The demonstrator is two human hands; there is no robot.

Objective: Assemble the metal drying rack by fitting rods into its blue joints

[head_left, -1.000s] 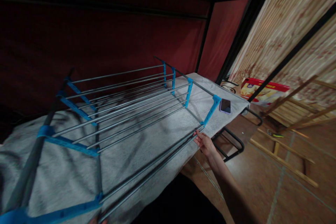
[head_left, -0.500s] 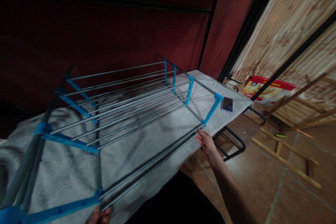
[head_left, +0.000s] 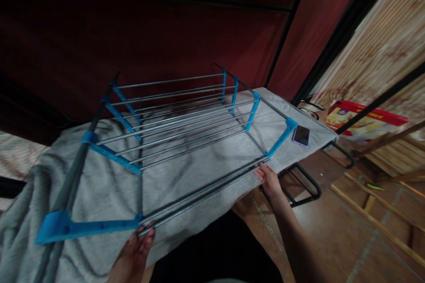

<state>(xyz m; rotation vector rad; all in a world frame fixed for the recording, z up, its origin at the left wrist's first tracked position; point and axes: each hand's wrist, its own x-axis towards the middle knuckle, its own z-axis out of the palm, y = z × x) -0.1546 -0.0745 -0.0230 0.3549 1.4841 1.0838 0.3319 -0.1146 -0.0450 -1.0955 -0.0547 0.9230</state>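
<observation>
A rack of grey metal rods with blue plastic brackets (head_left: 186, 128) lies on its side on a grey cloth (head_left: 99, 194) spread over a low bed. My left hand (head_left: 134, 252) is at the near end of the front rods, fingers closed round them beside a blue bracket (head_left: 83, 229). My right hand (head_left: 269, 177) grips the far end of the same rods, just under another blue bracket (head_left: 282, 136).
A phone (head_left: 301, 135) lies on the cloth's far right corner. A dark red wall runs behind. A black metal bed frame (head_left: 303, 185) sticks out to the right. A red box (head_left: 365, 121) and wooden slats (head_left: 381, 225) lie on the brown floor.
The view has swung left and down, so my left hand has come into sight on the near rod ends. My right hand keeps its hold at the far end.
</observation>
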